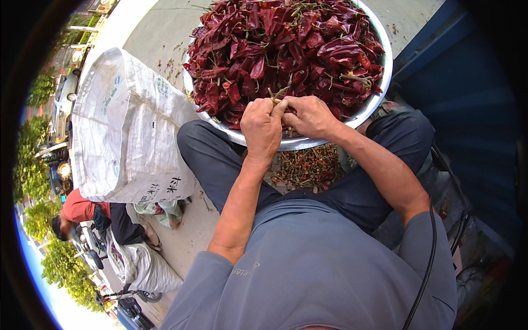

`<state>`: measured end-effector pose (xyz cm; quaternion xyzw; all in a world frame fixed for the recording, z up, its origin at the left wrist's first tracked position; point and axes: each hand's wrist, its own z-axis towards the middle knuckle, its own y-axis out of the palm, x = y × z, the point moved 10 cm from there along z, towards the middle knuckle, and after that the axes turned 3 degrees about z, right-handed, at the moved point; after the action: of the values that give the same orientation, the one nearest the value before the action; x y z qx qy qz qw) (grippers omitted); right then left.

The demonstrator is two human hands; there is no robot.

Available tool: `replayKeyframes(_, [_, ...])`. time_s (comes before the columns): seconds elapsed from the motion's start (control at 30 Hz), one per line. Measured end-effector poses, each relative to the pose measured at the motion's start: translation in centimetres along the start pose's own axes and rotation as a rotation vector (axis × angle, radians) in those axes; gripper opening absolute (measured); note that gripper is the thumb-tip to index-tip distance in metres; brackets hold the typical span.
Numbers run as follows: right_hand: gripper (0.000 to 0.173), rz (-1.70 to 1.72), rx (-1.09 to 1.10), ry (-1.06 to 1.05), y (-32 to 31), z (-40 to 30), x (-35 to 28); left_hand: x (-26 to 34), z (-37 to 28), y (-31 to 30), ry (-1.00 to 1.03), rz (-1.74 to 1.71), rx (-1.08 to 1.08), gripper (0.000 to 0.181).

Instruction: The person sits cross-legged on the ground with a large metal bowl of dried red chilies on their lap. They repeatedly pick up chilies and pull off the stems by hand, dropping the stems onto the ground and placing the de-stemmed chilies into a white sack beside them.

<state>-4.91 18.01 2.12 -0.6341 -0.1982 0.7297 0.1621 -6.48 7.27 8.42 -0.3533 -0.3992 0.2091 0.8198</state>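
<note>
A wide metal basin (387,82) heaped with dried red chili peppers (284,49) stands before me, between my knees. Over its near edge my left hand (262,123) and my right hand (309,117) meet, fingertips touching. Between the thumbs and fingers is a pale chili stem (275,97), its thin ends sticking up. Whether a pepper hangs from it is hidden by the fingers. Under the basin's near rim, a pile of stems and red scraps (307,167) covers the ground between my legs.
A tall white woven sack (156,132) stands open left of the basin. Beyond it a person in a red top (84,208) bends near another filled white sack (150,264). A blue metal panel (466,99) rises at the right. A black cable (427,268) runs along my right arm.
</note>
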Motion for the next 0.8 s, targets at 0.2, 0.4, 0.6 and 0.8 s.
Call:
replayKeyframes(0.2, [0.034, -0.024, 0.073, -0.193, -0.7, -0.3, -1.8, -4.8, -1.8, 3.1, -0.633, -0.865, -0.072, 0.016])
replayKeyframes(0.4, [0.032, -0.033, 0.143, -0.338, -2.0, -0.4, -3.5, -5.4, -2.5, 4.5, -0.767, -1.243, -0.056, 0.016])
replayKeyframes(0.6, [0.025, 0.017, 0.165, -0.459, -3.3, -0.9, -6.1, -7.8, -2.9, 4.5, -0.976, -1.527, 0.068, 0.016])
replayKeyframes(0.8, [0.017, 0.157, 0.059, -0.196, -2.7, -0.5, -2.2, -4.4, 0.5, -0.7, -0.457, -1.074, -0.483, 0.025])
